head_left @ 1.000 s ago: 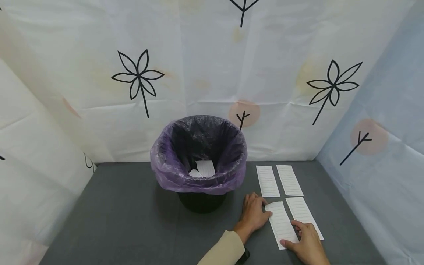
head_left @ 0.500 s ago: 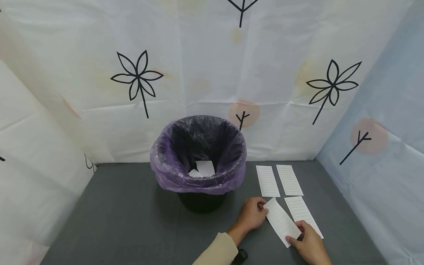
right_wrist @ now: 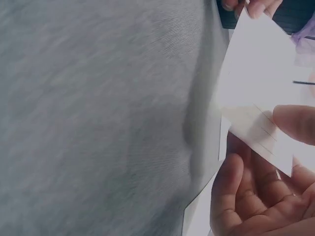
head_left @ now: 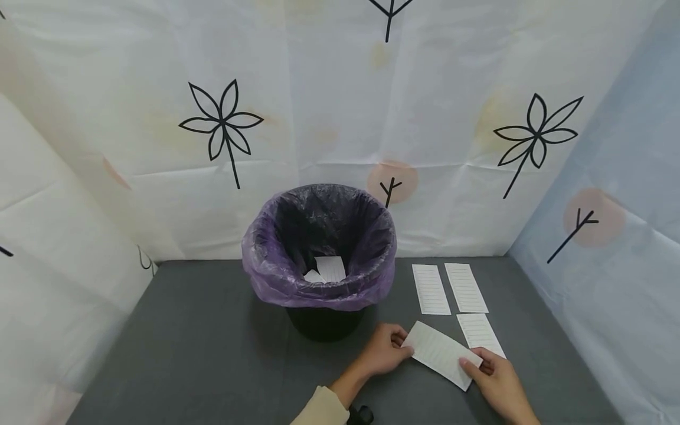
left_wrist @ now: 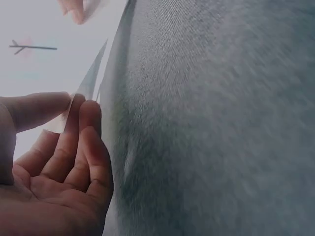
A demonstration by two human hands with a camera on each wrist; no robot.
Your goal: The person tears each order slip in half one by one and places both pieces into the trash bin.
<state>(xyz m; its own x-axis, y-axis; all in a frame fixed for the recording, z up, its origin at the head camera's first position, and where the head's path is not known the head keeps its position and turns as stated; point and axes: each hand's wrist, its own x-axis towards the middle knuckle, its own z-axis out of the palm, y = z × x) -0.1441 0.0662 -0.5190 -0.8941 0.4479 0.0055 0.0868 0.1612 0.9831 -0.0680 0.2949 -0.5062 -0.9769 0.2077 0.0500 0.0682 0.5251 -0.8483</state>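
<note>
A lined paper slip (head_left: 438,353) is stretched between both hands, tilted above the dark table. My left hand (head_left: 383,349) pinches its left end between thumb and fingers. At the other end, my right hand (head_left: 496,378) grips the lower right corner, thumb on top. In the left wrist view the left thumb (left_wrist: 42,110) presses the paper's edge against the fingers. The right wrist view has the slip (right_wrist: 256,73) running from the right hand (right_wrist: 261,191) up to the left fingers. Behind the right hand, another lined slip (head_left: 478,332) lies partly covered.
A black bin with a purple liner (head_left: 319,295) stands left of the hands, several paper pieces (head_left: 330,268) inside it. Two more lined slips (head_left: 431,289) lie at the back right of the grey table (head_left: 202,342). Patterned white cloth (head_left: 319,118) hangs behind.
The slip that lay on the table has been lifted by both hands, turned toward a more sideways slant and drawn left. My left hand has moved left and slightly down.
</note>
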